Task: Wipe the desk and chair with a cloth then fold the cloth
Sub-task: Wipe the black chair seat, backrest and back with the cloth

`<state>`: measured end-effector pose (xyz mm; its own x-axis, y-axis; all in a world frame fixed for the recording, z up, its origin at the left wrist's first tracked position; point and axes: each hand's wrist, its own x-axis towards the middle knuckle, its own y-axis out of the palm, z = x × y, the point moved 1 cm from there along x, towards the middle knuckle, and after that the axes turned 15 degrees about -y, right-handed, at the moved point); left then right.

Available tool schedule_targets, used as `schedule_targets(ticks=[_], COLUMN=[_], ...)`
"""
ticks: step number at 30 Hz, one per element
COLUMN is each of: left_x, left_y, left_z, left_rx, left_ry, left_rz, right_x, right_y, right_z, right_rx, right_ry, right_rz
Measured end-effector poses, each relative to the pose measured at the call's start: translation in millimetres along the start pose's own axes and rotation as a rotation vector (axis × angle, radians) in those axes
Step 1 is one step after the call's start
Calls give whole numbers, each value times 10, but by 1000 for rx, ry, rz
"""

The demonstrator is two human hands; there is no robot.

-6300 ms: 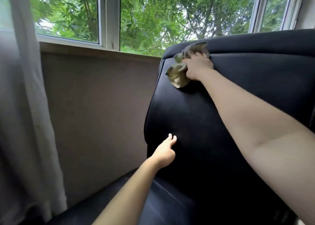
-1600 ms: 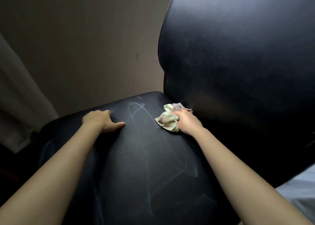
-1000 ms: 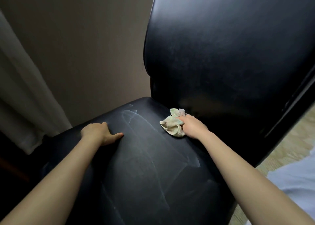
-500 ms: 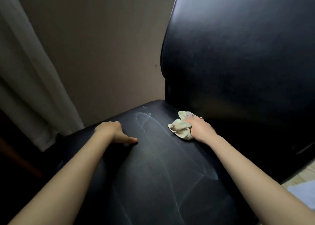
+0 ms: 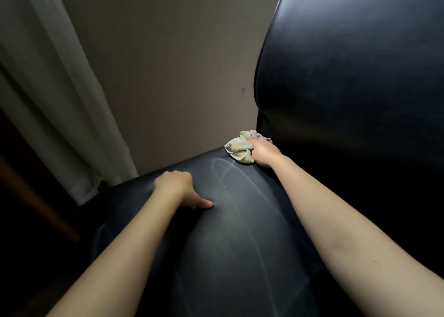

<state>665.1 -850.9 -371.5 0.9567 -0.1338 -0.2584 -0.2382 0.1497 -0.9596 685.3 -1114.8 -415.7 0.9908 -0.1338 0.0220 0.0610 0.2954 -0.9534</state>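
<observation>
Head view. One cloth [image 5: 239, 151], bunched at the far seat corner of the chair [image 5: 240, 239]; right hand [image 5: 263, 154], fingers clamped round it. Also the left hand [image 5: 176, 187], fingers curled over the seat's left edge, bracing. We advise firm, overlapping strokes drawn nearward across the streaks [image 5: 225, 171].

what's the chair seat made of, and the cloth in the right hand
Chair seat: looks like black leather or faux leather, smooth with a soft sheen and pale wipe streaks. Cloth: likely soft fabric, pale green, matte, crumpled in the right hand.
</observation>
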Motion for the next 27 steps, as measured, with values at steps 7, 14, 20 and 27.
schedule_targets(ticks=[7, 14, 20, 27], left_x=[-80, -128, -50, 50], left_y=[-60, -89, -137, -115], left_z=[19, 4, -70, -132], left_rx=[-19, -30, -44, -38], left_ry=[9, 33, 80, 135], left_rz=[43, 43, 48, 21], right_x=[-1067, -2708, -3421, -2806], right_y=[-116, -200, -107, -185], right_z=[-263, -275, -82, 17], right_rx=[77, 137, 79, 18], right_ry=[27, 173, 193, 201], right_rz=[7, -24, -101, -60])
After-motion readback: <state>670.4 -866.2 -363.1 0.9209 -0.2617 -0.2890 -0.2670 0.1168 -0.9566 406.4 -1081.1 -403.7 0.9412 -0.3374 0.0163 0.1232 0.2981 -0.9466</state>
